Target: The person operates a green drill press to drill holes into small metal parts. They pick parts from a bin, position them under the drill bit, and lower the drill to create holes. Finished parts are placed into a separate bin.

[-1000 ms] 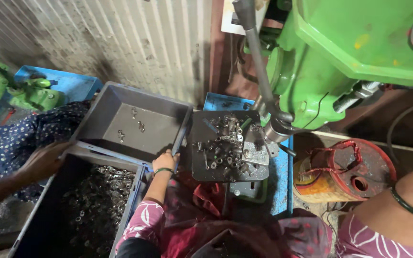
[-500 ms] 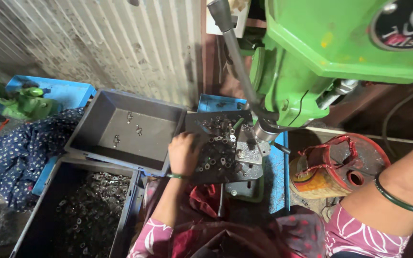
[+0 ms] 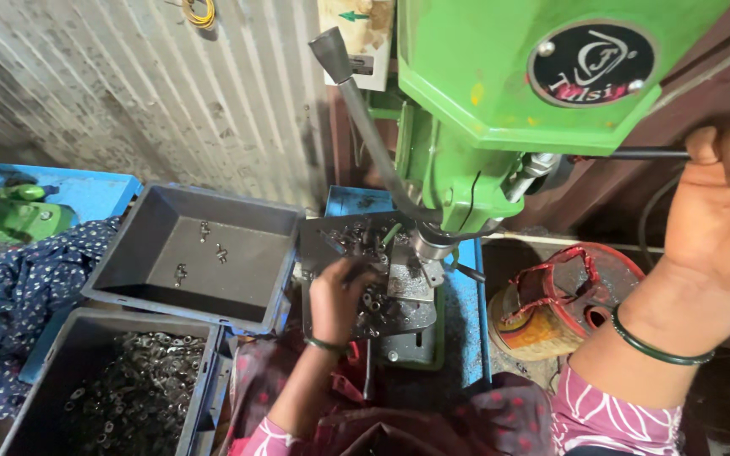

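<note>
Since 1 second ago the left hand (image 3: 341,297) has moved from the crate edge onto the small metal parts (image 3: 363,253), fingers curled over them, while the right hand (image 3: 724,203) now grips the feed handle (image 3: 635,154).

Pink patterned sleeves (image 3: 610,418), green bangles (image 3: 659,350) on both wrists.

Glossy painted-metal drill press (image 3: 500,76), matt plastic bin (image 3: 137,253)

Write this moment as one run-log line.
left hand: on small metal parts | right hand: gripping lever | green drill press: above
</note>
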